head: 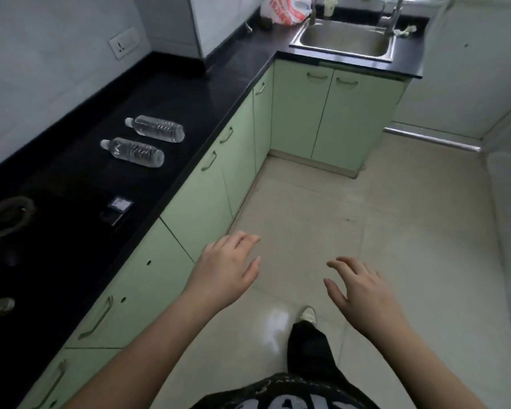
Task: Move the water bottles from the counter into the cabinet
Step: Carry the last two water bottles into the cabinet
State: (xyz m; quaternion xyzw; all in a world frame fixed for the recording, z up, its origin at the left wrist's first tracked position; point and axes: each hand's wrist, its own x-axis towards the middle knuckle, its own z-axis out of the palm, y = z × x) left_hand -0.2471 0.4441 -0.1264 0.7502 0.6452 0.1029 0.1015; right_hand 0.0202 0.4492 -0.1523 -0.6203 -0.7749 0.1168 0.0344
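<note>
Two clear water bottles with white caps lie on their sides on the black counter [207, 93], caps pointing left. The farther bottle [157, 129] lies just beyond the nearer bottle [135, 152]. Below the counter runs a row of light green cabinet doors [199, 199], all closed. My left hand [227, 267] hovers over the floor beside the cabinet fronts, fingers spread, holding nothing. My right hand [359, 287] hangs over the floor to its right, also spread and empty. Both hands are well short of the bottles.
A steel sink [344, 39] sits in the far counter corner, with a red and white plastic bag [283, 8] left of it. A small dark packet [117, 209] and a round burner ring [6, 215] lie on the near counter. Tiled floor [396, 231] stretches ahead.
</note>
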